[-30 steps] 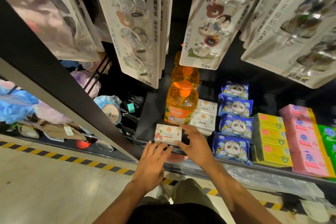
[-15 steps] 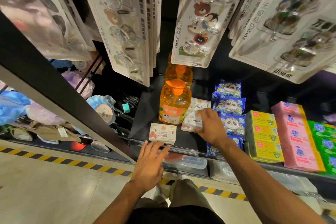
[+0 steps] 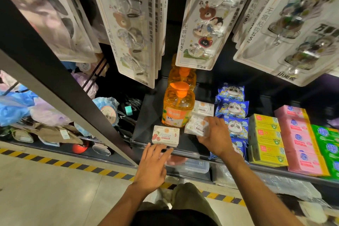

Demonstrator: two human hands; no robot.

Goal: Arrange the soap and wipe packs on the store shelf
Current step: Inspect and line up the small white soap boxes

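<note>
1. Right hand [image 3: 213, 134] state: the fingers [image 3: 205, 125] are curled over the right end of a white soap pack [image 3: 194, 125] and hold it. The pack is slightly blurred, so it cannot be told whether it rests on the shelf [image 3: 145, 115] or is lifted clear
2. Pack location: just right of the orange pump bottle [image 3: 178, 108], directly in front of a second white pack [image 3: 203, 107], with the panda wipe packs [image 3: 233, 110] just beside it on the right
3. Pack axis: the long axis runs roughly across the shelf but is skewed against the pack behind it
4. Left hand [image 3: 152, 163] state: the fingers are straight and hold nothing. Their tips lie at the shelf's front lip, just in front of the cherry soap box [image 3: 166, 135]; contact with the box cannot be confirmed
5. Cherry soap box: it sits at the front edge, ahead of the bottle's left side, long axis parallel to the lip
6. Governing relation: bare shelf lies between the cherry soap box and the front panda packs, toward the person from the held pack. The right hand is the nearer one, so the likely move is a short pull forward with the pack squared to the lip
</note>
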